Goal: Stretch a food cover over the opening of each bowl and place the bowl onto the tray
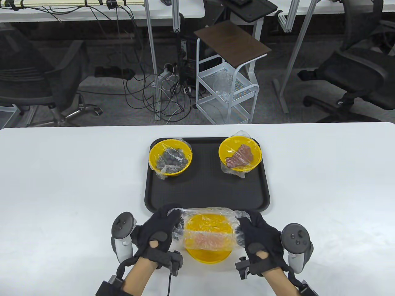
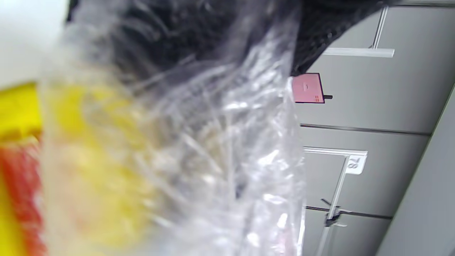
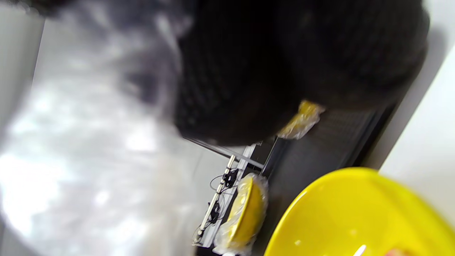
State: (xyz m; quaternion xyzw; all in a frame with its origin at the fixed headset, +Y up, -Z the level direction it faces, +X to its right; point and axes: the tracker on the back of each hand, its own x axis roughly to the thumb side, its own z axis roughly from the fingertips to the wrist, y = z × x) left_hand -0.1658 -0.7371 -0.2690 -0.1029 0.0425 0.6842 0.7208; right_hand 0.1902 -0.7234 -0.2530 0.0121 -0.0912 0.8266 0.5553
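A yellow bowl [image 1: 208,239] with pinkish-orange food stands on the white table just in front of the black tray [image 1: 206,191]. A clear plastic food cover [image 1: 207,229] is held spread above it, over the bowl's far and middle part; the near rim shows bare. My left hand [image 1: 160,229] grips the cover's left edge and my right hand [image 1: 257,231] grips its right edge. The left wrist view is filled by blurred cover [image 2: 199,153] with yellow behind it. The right wrist view shows the bowl's rim [image 3: 355,213] below my dark glove.
Two covered yellow bowls stand on the tray's far side: one with dark round food [image 1: 170,157] at left, one with reddish-brown food [image 1: 240,153] at right. The tray's near half is bare. A white wire cart [image 1: 226,89] and office chairs stand beyond the table.
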